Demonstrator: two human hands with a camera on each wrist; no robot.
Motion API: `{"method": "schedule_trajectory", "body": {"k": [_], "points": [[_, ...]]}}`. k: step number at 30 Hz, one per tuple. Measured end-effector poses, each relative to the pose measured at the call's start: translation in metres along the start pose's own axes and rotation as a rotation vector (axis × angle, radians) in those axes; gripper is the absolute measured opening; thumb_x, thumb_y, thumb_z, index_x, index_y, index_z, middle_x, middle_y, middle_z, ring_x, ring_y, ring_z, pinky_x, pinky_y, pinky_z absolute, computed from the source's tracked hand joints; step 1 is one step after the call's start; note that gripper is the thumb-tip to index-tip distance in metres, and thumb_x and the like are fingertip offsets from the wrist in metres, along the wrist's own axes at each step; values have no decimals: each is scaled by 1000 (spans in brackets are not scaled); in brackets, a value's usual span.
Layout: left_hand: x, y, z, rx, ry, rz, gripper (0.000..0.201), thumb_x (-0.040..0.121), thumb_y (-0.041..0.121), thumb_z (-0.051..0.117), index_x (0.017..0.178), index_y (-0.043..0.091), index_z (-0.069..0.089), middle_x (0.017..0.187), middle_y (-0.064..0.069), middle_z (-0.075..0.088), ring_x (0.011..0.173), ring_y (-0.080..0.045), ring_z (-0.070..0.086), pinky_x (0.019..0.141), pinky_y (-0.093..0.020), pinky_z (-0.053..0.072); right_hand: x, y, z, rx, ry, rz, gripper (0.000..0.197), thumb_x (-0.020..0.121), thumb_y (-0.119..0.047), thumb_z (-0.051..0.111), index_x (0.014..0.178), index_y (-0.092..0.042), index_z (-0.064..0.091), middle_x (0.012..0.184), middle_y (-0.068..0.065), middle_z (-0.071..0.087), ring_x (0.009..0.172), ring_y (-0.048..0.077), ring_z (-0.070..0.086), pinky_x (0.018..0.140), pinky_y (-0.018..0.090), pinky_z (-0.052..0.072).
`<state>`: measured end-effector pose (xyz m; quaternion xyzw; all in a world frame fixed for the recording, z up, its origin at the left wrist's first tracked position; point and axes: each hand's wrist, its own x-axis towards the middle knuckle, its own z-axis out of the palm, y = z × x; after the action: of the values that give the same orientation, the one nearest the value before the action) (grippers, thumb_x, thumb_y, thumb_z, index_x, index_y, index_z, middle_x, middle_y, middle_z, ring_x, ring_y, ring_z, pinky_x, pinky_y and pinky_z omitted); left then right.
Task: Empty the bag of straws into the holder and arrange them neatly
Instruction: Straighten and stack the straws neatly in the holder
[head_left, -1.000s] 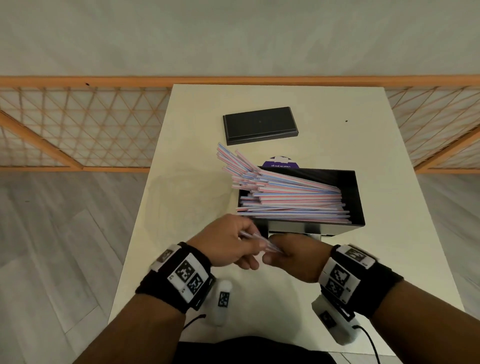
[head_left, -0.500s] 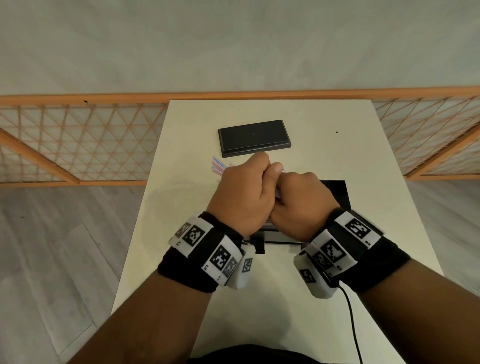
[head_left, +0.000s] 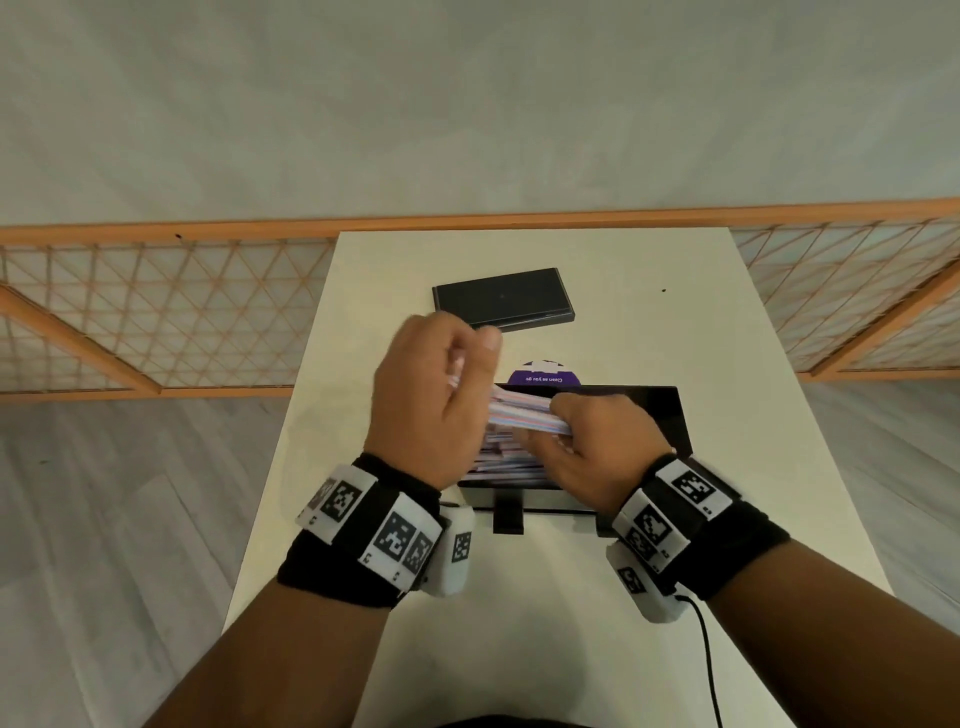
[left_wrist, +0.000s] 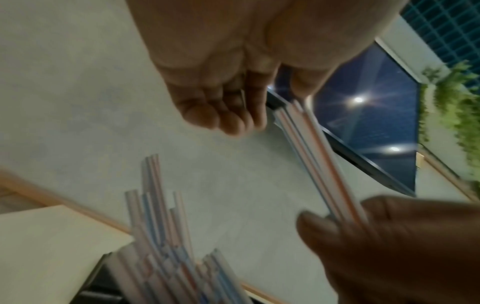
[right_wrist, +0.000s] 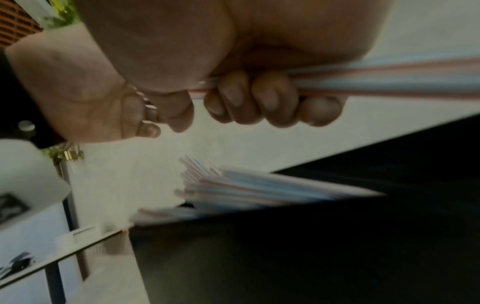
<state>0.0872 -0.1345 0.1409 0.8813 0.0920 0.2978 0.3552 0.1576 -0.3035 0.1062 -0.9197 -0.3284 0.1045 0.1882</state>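
A black box-shaped holder (head_left: 674, 415) stands mid-table with striped straws (head_left: 503, 463) lying in it, their left ends sticking out past its side. Just above it, a small bundle of straws (head_left: 524, 415) spans between my two hands. My right hand (head_left: 587, 441) grips the bundle with fingers (right_wrist: 259, 96) curled round it. My left hand (head_left: 467, 364) pinches the bundle's left end (left_wrist: 293, 107) between thumb and fingers. In the left wrist view the holder's straws (left_wrist: 166, 246) fan out below the held bundle (left_wrist: 322, 164). No bag is in view.
A flat black lid (head_left: 503, 299) lies on the white table (head_left: 727, 519) beyond the holder. A purple round label (head_left: 543, 375) shows behind the holder's back wall. An orange lattice railing (head_left: 156, 312) runs behind the table.
One second ago both hands held a few straws near the table's front. They moved up over the holder, and now they have drawn apart with the bundle stretched between them.
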Motion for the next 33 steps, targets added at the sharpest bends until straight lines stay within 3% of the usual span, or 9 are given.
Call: {"method": "schedule_trajectory", "body": {"k": [4,7,9,12,16,18,25,29,33], "points": [[-6,-19,0,-252,246,-370,38,90,58,46,100,21,53,100,2,59,90,-9,54,80,-20,40,-7,11,14,-49,-118,2,59,78,-78,41,109,-29,47,100,-10,48,94,16,47,88,37,46],[-15,-35,14,-424,178,-774,28,92,59,47,97,32,49,102,9,56,96,-7,55,93,-35,44,-13,18,16,-91,-91,34,67,73,-79,51,119,-31,42,113,-9,41,105,15,39,98,37,40],[-22,-32,24,-497,99,-881,24,101,53,45,95,30,49,99,9,57,99,-12,59,93,-36,46,-13,23,16,-86,-95,65,79,70,-82,52,127,-29,39,124,-7,42,113,16,39,102,38,39],[-31,-24,42,-632,13,-943,34,104,49,41,105,18,55,94,2,66,77,-4,70,70,-23,53,-8,29,18,-63,-160,87,97,67,-84,53,141,-25,31,140,-5,41,127,19,38,111,41,34],[-30,-24,57,-605,-21,-993,75,69,88,43,113,27,56,112,-2,69,101,-21,69,96,-49,54,2,29,25,-80,-210,88,106,62,-90,48,145,-28,24,137,-5,42,124,21,40,111,47,32],[-31,-29,63,-559,-20,-972,87,61,93,37,112,25,57,111,-3,69,103,-25,68,99,-52,52,6,28,26,-108,-217,77,101,59,-92,46,140,-34,31,127,-6,43,118,21,41,108,47,34],[-29,-20,59,-439,-104,-915,91,64,92,23,116,25,57,109,1,69,102,-23,67,99,-50,51,16,22,31,-111,-220,86,108,54,-95,49,139,-30,31,131,-6,46,120,21,45,109,47,33],[-33,-18,59,-447,-94,-886,90,67,93,28,122,27,55,108,0,71,98,-22,71,93,-50,56,24,18,33,-142,-262,100,107,45,-100,41,127,-32,45,121,-5,46,115,20,46,111,48,32],[-36,-20,63,-483,-40,-919,87,68,92,34,123,28,57,106,0,73,94,-20,73,90,-48,58,28,15,33,-100,-306,118,97,40,-102,38,109,-33,40,112,-9,58,105,19,56,107,48,35]]}}
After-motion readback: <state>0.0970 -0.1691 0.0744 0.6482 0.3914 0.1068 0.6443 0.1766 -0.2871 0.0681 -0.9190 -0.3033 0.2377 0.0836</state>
